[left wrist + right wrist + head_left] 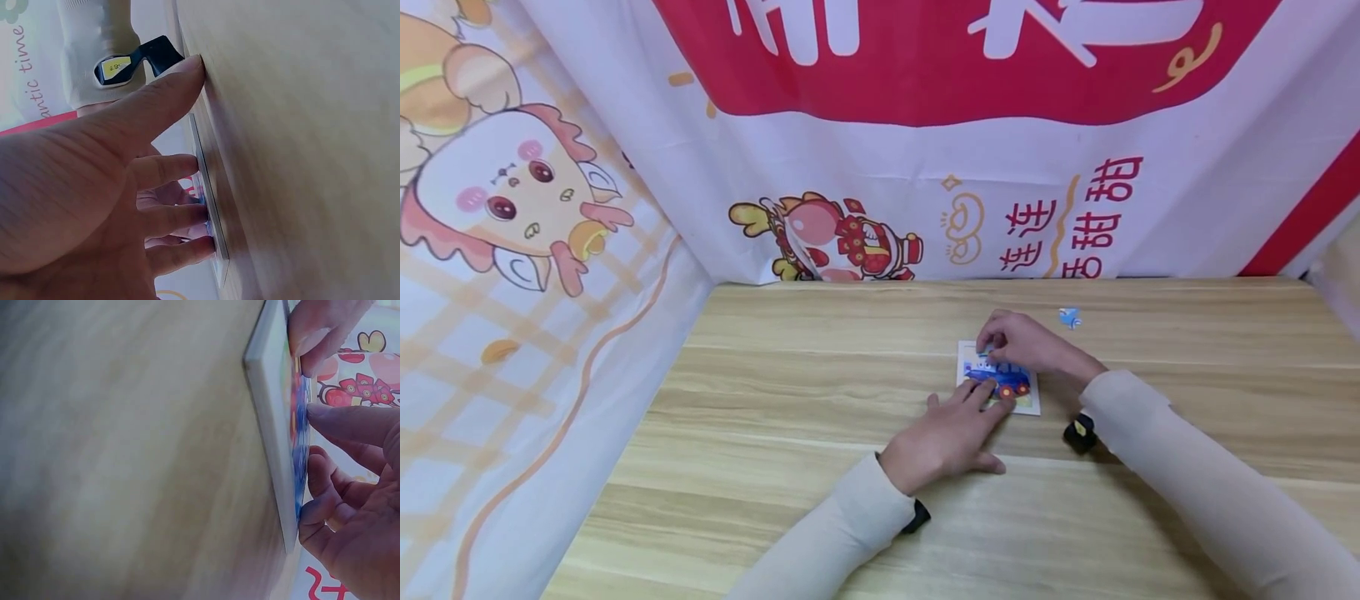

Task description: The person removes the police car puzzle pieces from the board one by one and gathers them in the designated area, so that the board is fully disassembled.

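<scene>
A small square jigsaw puzzle [1035, 405] with a blue car on red wheels lies on the wooden table. My left hand [951, 437] rests its extended fingertips on the near part of the puzzle, thumb out to the side on the table. At the far left corner of the picture, my right hand [1026, 340] pinches a small puzzle piece [986, 354], mostly hidden by the fingers. In the right wrist view, the right thumb [337, 422] and curled fingers meet the face of the puzzle. A loose blue puzzle piece [1070, 317] lies beyond the right hand.
The wooden table [760, 375] extends around the puzzle on all sides. A white and red printed cloth [865, 150] hangs along the table's far edge, and another patterned cloth [550, 350] hangs on the left. Black straps sit at both wrists.
</scene>
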The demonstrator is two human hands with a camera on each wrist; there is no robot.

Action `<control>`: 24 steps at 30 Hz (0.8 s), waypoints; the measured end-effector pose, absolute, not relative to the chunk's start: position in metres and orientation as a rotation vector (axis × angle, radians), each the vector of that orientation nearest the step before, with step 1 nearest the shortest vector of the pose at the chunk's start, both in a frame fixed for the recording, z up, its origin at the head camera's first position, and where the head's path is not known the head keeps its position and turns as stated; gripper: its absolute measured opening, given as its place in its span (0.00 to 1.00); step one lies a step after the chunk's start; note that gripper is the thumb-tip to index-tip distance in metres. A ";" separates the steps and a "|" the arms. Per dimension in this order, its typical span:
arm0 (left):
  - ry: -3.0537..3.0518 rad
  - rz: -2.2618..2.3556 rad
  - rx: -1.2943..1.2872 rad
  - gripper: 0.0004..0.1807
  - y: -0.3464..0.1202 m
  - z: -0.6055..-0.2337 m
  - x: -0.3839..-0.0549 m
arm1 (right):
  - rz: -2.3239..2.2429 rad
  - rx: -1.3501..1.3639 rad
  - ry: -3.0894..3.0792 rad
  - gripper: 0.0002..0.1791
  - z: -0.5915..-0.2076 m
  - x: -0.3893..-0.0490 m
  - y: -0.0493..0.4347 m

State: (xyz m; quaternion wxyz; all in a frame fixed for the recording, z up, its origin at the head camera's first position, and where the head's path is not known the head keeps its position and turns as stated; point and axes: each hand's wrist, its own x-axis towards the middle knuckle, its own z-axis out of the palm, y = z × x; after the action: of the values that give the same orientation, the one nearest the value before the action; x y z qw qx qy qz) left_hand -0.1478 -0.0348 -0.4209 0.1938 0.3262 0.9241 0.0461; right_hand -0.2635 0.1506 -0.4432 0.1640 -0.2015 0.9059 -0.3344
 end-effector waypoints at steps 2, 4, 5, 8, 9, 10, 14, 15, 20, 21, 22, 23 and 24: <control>2.594 0.124 0.918 0.45 -0.035 -0.420 -0.147 | -0.957 -0.580 2.585 0.07 -0.444 -0.264 0.150; 2.597 0.114 0.922 0.46 -0.035 -0.420 -0.147 | -0.963 -0.585 2.588 0.07 -0.444 -0.264 0.149; 2.598 0.108 0.924 0.46 -0.035 -0.420 -0.147 | -0.966 -0.589 2.589 0.06 -0.444 -0.264 0.149; 2.600 0.105 0.920 0.46 -0.035 -0.420 -0.147 | -0.975 -0.597 2.593 0.06 -0.445 -0.264 0.148; 2.599 0.106 0.916 0.46 -0.035 -0.420 -0.147 | -0.979 -0.600 2.595 0.06 -0.445 -0.263 0.148; 2.596 0.109 0.913 0.46 -0.035 -0.420 -0.147 | -0.983 -0.604 2.595 0.06 -0.445 -0.263 0.148; 2.593 0.120 0.902 0.46 -0.035 -0.421 -0.147 | -0.990 -0.620 2.601 0.06 -0.445 -0.261 0.148; 2.590 0.119 0.900 0.46 -0.035 -0.421 -0.147 | -0.990 -0.620 2.601 0.06 -0.444 -0.260 0.148; 2.586 0.126 0.896 0.46 -0.035 -0.421 -0.148 | -0.973 -0.599 2.603 0.06 -0.443 -0.259 0.147; 2.585 0.126 0.895 0.46 -0.035 -0.421 -0.148 | -0.970 -0.595 2.605 0.06 -0.444 -0.259 0.147; 2.584 0.128 0.894 0.46 -0.035 -0.421 -0.148 | -0.967 -0.592 2.607 0.06 -0.444 -0.259 0.147; 2.582 0.130 0.893 0.46 -0.035 -0.421 -0.147 | -0.962 -0.588 2.611 0.06 -0.444 -0.259 0.147; 2.581 0.132 0.893 0.46 -0.035 -0.421 -0.147 | -0.962 -0.586 2.612 0.06 -0.443 -0.259 0.147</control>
State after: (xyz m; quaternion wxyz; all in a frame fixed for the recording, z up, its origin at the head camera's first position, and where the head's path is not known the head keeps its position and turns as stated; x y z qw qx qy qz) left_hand -0.1475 -0.0351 -0.4205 0.2021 0.3197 0.9245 0.0471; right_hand -0.2587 0.1473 -0.4435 0.1478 -0.2038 0.9082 -0.3344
